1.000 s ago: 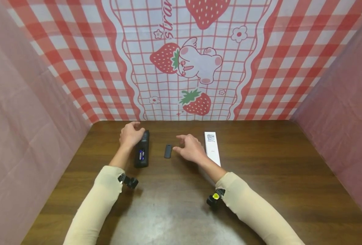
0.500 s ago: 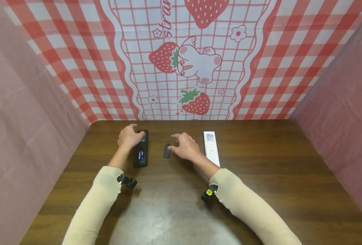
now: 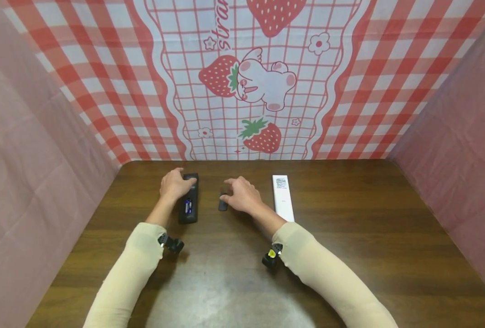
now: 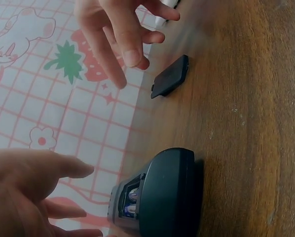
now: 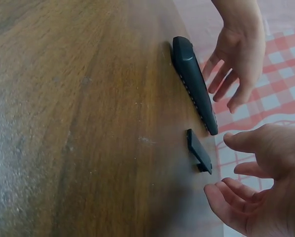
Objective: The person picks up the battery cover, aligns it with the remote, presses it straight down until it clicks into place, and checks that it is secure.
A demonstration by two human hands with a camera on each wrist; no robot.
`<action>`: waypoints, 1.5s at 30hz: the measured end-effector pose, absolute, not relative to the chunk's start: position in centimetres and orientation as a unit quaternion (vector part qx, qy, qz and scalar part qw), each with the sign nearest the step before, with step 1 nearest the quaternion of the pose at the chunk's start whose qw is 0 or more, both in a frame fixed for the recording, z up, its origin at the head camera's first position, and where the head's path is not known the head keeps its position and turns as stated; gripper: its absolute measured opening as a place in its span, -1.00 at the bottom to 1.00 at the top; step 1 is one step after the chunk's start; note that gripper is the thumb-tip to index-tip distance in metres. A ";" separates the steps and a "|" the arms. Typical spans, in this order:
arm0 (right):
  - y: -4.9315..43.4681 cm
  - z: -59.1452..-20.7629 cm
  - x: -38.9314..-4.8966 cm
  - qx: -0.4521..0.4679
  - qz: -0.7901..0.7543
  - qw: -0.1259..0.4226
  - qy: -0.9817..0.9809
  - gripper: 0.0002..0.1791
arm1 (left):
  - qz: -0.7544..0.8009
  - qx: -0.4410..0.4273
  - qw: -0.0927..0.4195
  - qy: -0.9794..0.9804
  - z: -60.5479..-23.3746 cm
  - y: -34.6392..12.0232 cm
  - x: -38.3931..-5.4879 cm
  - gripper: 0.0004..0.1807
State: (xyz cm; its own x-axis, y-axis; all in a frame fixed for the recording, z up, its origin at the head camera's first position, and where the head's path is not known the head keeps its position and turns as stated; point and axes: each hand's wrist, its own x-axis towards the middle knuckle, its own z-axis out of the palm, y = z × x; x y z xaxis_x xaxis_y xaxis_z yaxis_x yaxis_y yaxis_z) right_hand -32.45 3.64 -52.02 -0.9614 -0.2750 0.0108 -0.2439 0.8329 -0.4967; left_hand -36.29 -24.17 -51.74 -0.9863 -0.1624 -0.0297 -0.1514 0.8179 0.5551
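Note:
A black remote control [image 3: 189, 217] lies back side up on the table, its battery compartment uncovered and batteries [image 4: 132, 201] showing inside. Over its far end is my left hand [image 3: 175, 186], fingers spread and relaxed, gripping nothing. To the right lies the small black battery cover [image 3: 223, 207], flat on the wood in both wrist views. My right hand [image 3: 243, 196] hovers just above and right of this cover, thumb and fingers apart. In the right wrist view, the cover [image 5: 199, 152] sits just beyond the parted thumb and fingertips, nothing between them.
A long white bar with a printed label [image 3: 283, 200] lies on the brown wooden table [image 3: 349, 218], right of the right hand. Behind the table hangs a strawberry-print cloth [image 3: 262, 136]. Pink curtains [image 3: 455, 118] close off both sides.
My right hand has moved left and now overlaps the battery cover in the head view. My left hand stays by the remote control, shifting only slightly.

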 end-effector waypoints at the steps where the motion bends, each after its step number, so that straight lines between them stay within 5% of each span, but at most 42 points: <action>1: 3.6 -52.0 -32.4 -0.136 -0.252 0.032 0.958 -0.27 | -0.289 0.082 0.010 -0.954 -51.7 -24.1 -36.2 -0.08; 14: 3.5 -51.6 -31.6 -0.132 -0.236 0.054 0.961 -0.31 | -0.283 0.100 -0.039 -0.953 -51.5 -23.0 -35.7 0.00; 26: 3.2 -51.5 -31.5 -0.138 -0.238 0.064 0.959 -0.44 | -0.258 0.103 -0.064 -0.958 -51.5 -23.4 -35.8 -0.22; 45: 2.9 -52.1 -31.6 -0.137 -0.224 0.054 0.963 -0.44 | -0.268 0.122 -0.060 -0.954 -51.9 -23.7 -36.1 -0.12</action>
State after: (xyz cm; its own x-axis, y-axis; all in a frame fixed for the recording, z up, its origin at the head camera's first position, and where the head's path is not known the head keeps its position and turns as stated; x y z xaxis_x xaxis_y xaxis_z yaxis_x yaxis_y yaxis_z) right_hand -31.62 2.87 -52.08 -0.9568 -0.2878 -0.0421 -0.2396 0.8618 -0.4470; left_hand -36.14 -23.67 -51.94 -0.9628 -0.2013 -0.1803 -0.2657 0.8266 0.4961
